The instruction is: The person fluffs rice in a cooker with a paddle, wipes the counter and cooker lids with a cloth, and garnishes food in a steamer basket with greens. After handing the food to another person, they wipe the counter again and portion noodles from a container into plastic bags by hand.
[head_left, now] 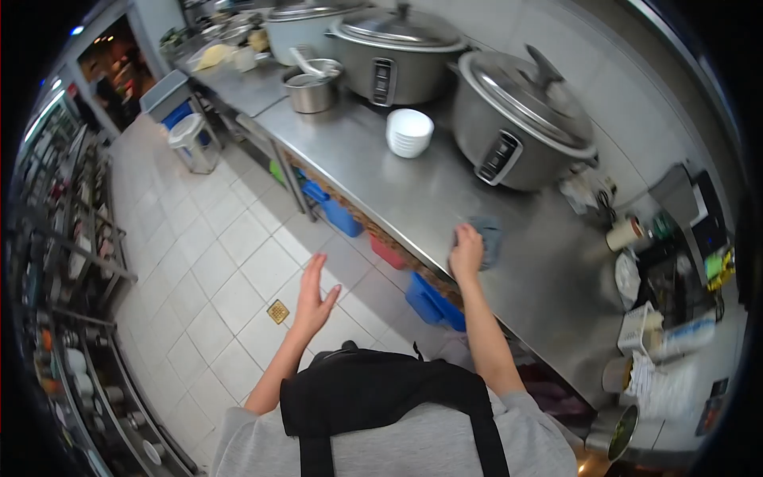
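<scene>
My right hand [466, 251] presses a grey-blue cloth [487, 237] flat on the stainless steel counter [381, 179], near its front edge. My left hand [312, 296] hangs free over the tiled floor with fingers spread and holds nothing. A large steel rice cooker [520, 119] stands just behind the cloth. A stack of white bowls [409, 132] sits further left on the counter.
Two more big cookers [393, 52] and a small steel pot [310, 87] with a ladle stand at the far end. Blue and red crates [433, 300] sit under the counter. Cups, containers and clutter [660, 318] crowd the right end. Shelving racks [71, 262] line the left.
</scene>
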The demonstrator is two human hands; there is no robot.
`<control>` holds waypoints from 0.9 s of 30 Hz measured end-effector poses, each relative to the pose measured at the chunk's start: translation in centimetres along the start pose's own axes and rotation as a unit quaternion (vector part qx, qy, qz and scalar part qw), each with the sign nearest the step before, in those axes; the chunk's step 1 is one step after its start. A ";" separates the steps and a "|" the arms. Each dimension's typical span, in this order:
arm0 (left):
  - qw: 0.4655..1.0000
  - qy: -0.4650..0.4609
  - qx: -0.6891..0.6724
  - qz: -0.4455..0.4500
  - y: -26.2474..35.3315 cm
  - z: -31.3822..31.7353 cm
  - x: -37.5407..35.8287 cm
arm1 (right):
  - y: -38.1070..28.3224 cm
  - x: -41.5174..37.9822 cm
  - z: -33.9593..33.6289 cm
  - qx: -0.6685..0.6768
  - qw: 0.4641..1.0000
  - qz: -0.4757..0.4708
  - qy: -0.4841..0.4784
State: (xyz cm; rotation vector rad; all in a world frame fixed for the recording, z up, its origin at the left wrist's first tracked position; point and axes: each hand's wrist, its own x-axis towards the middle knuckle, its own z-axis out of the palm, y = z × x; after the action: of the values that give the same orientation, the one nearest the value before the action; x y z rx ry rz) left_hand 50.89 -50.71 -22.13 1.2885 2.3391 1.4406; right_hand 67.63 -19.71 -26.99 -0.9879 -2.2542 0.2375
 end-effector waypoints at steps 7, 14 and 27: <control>0.947 0.011 -0.274 -0.168 -5.7 -5.9 2.1 | -26.6 2.5 2.7 0.684 0.649 0.136 -0.305; 0.736 0.076 -0.625 -0.248 -8.1 -8.5 4.2 | -31.4 -0.1 7.3 0.731 0.420 0.178 -0.507; 0.781 0.037 -0.561 -0.273 -11.4 -8.1 22.7 | -27.3 12.4 13.9 0.378 0.889 -0.198 -0.166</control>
State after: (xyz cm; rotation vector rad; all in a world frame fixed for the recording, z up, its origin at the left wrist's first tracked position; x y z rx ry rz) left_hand 25.68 -42.41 -19.35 0.1871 1.1557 2.0507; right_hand 36.51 -28.69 -20.44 -0.0690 -2.2728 1.0667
